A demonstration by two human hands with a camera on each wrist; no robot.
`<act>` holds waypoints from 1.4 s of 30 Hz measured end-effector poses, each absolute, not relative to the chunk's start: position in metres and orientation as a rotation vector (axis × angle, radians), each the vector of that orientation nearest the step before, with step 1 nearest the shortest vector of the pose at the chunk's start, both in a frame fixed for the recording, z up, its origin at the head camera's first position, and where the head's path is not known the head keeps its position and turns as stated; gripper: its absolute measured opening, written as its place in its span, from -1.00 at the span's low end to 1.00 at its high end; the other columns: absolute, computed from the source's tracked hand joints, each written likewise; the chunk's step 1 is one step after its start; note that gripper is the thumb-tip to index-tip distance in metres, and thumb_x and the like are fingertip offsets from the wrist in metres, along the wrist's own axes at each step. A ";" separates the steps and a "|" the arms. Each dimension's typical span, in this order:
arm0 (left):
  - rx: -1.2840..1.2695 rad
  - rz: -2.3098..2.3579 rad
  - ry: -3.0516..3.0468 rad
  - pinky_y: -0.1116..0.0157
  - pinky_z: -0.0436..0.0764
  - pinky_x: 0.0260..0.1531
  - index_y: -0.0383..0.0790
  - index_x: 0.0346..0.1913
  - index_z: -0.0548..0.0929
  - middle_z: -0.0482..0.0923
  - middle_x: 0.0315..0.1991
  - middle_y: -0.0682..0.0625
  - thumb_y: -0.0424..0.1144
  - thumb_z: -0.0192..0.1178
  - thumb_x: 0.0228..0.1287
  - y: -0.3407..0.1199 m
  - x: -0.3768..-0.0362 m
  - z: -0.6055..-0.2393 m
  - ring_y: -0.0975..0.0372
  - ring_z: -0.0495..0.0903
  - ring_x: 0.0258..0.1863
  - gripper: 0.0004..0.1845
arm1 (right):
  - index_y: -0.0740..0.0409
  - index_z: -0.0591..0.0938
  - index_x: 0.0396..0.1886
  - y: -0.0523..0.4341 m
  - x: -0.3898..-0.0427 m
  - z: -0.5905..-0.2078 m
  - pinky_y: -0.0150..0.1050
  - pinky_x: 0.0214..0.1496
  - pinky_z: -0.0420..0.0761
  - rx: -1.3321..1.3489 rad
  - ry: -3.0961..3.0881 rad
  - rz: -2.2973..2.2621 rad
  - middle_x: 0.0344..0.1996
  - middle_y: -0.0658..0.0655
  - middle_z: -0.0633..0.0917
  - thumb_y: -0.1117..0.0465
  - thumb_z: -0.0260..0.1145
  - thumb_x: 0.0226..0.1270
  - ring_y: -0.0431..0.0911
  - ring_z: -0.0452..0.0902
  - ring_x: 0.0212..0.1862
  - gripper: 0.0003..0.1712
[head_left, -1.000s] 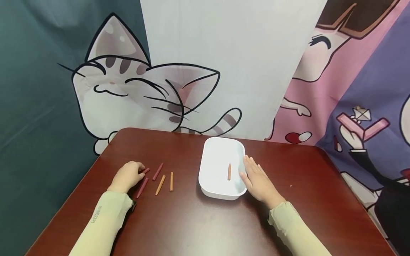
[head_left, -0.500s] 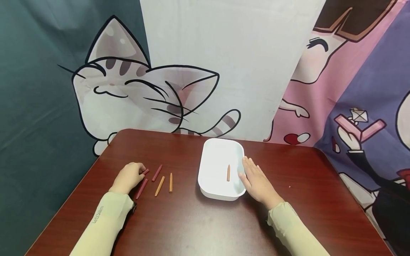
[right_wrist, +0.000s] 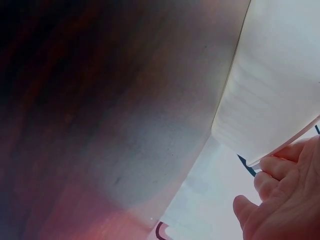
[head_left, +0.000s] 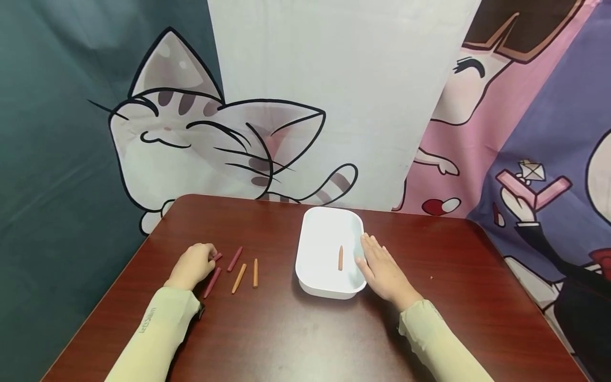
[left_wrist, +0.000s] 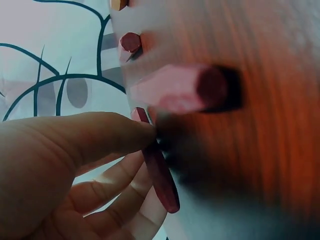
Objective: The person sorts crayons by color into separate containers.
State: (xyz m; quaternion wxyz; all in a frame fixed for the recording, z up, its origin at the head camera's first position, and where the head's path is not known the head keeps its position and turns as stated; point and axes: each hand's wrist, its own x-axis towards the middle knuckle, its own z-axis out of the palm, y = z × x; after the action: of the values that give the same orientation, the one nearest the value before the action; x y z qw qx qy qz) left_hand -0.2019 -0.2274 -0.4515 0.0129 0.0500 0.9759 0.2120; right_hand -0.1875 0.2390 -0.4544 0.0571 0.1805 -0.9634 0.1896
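Note:
At the left of the table, my left hand (head_left: pixel 192 267) pinches a dark red crayon (left_wrist: pixel 162 182) between thumb and fingers; in the head view only its end shows past the fingertips. Two more red crayons lie close by, one farther back (head_left: pixel 235 259) and one nearer crayon (head_left: pixel 212 283) beside the hand. To their right are two orange crayons (head_left: pixel 239 278). Inside the white tray (head_left: pixel 317 233) lies one brownish-orange crayon (head_left: pixel 341 258). My right hand (head_left: pixel 385 273), fingers straight, rests along the tray's right side, the thumb over its rim.
The reddish-brown wooden table (head_left: pixel 281 339) has rounded far corners. Behind it hangs a cloth backdrop (head_left: pixel 296 53) printed with a cartoon cat and other figures. A tiny speck (head_left: pixel 431 277) sits on the tabletop right of the right hand.
The whole head view has shifted slightly. Both hands, the crayons and the tray otherwise keep their places.

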 end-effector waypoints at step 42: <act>0.137 2.023 1.862 0.14 0.65 0.06 -0.53 0.34 0.43 0.65 0.09 -0.34 -0.38 0.12 0.50 -0.124 -0.226 -0.417 0.01 0.69 0.07 -0.55 | 0.35 0.12 0.58 0.237 -0.189 -0.449 0.25 0.53 0.05 0.553 -2.950 0.564 0.57 0.30 0.15 -0.07 -0.01 0.62 0.25 -0.02 0.58 -0.21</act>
State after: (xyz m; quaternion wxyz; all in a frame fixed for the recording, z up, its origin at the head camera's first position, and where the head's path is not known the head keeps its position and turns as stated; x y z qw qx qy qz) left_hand -0.2264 -0.1244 -0.4168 0.1932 0.0487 0.6638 0.7209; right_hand -0.1887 0.2370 -0.4486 0.0439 0.1808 -0.9651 0.1844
